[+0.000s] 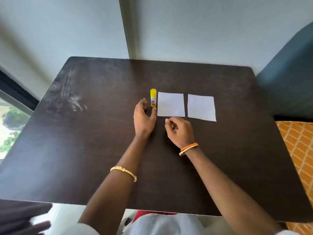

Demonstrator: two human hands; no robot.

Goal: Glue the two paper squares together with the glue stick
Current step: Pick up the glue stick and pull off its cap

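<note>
Head cam: my left hand sits open around the glue stick, thumb touching its base at frame center. My right hand is loosely curled, empty, just below the two paper squares.

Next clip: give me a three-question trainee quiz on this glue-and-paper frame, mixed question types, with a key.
1. True or false: the glue stick stands upright on the table, cap on.
2. Which hand is nearest the glue stick? A) left hand B) right hand
3. Fill in: the left paper square and right paper square lie side by side, ____ overlapping.

Key: 1 true; 2 A; 3 not
</note>
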